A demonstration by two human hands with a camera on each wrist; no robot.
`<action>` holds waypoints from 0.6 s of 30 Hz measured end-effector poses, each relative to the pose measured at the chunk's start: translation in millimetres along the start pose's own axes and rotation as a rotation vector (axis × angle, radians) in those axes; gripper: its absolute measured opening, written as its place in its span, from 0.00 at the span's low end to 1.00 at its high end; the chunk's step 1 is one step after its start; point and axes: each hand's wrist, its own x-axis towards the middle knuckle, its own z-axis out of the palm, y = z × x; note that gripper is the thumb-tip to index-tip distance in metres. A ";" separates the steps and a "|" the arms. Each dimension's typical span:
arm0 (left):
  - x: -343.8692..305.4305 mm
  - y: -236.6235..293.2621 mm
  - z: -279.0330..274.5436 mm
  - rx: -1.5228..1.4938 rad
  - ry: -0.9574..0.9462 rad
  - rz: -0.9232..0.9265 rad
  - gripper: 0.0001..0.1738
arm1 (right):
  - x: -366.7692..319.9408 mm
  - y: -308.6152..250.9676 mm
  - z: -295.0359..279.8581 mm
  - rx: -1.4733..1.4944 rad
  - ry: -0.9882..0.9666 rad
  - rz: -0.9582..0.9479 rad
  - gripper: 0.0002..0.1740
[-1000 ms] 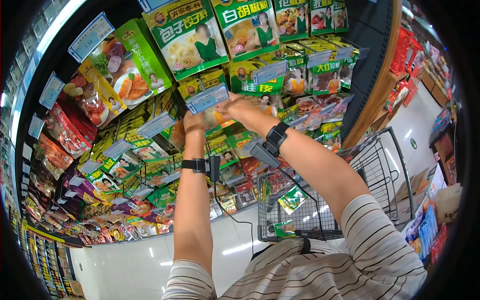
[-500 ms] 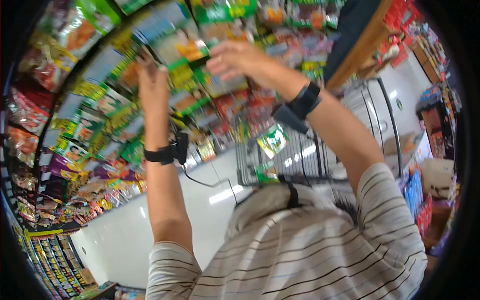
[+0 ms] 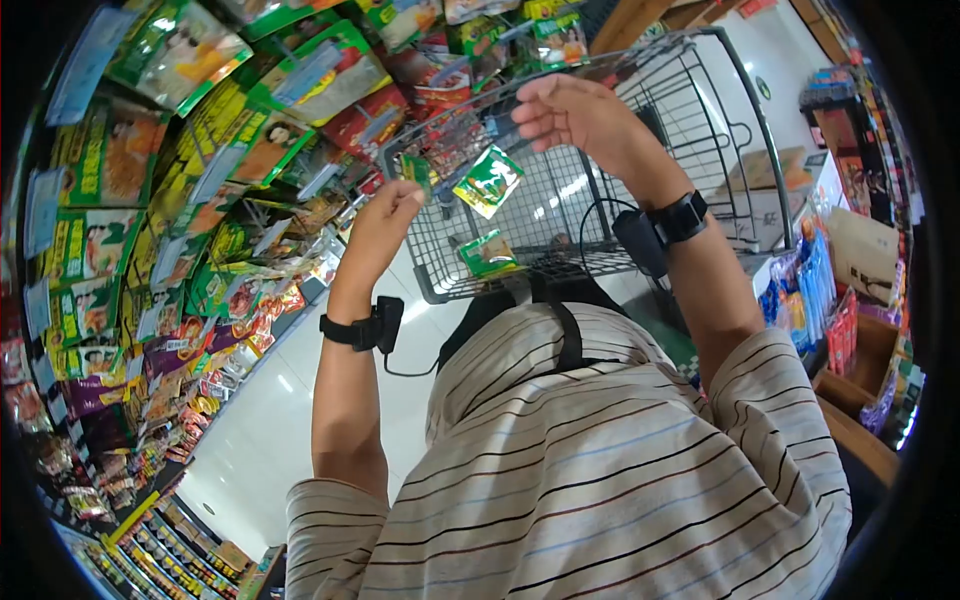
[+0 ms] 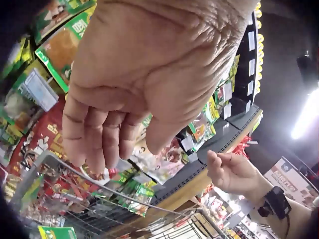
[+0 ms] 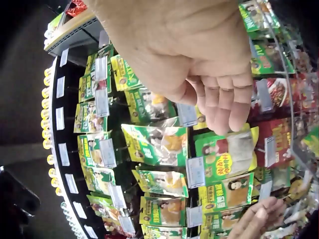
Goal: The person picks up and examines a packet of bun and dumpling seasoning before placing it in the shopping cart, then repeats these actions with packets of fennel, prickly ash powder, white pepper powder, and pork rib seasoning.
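My left hand [image 3: 385, 228] is beside the near left corner of a wire shopping cart [image 3: 620, 215], its fingers loosely bent with nothing between them in the left wrist view. Above the cart basket, my right hand [image 3: 585, 122] hangs with relaxed fingers and holds nothing. A green-and-yellow seasoning packet [image 3: 489, 182] lies in the basket. Nearer my body is a second green packet [image 3: 488, 254]. Another narrow green packet [image 3: 414, 173] stands at the basket's left side, overlapping my left fingertips in the head view.
Seasoning packets [image 3: 270, 145] hang in rows on shelf hooks to the left and ahead, with price tags [image 3: 217, 176] in front. A wooden shelf edge [image 3: 625, 22] rises beyond the cart. Cardboard boxes [image 3: 765, 215] and blue bags [image 3: 818, 262] stand at the right.
Both hands have come away from the hanging packets, where they were up by a price tag, and parted. The head view has swung toward the cart, which now sits between the hands.
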 end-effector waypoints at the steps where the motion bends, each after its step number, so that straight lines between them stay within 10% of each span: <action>1: 12.0 1.4 6.8 0.001 -0.004 0.000 0.20 | -5.7 7.1 -7.3 0.022 0.025 0.038 0.19; 18: 168.9 -130.0 114.7 0.154 -0.193 -0.433 0.24 | -8.2 93.6 -108.2 0.197 0.183 0.348 0.17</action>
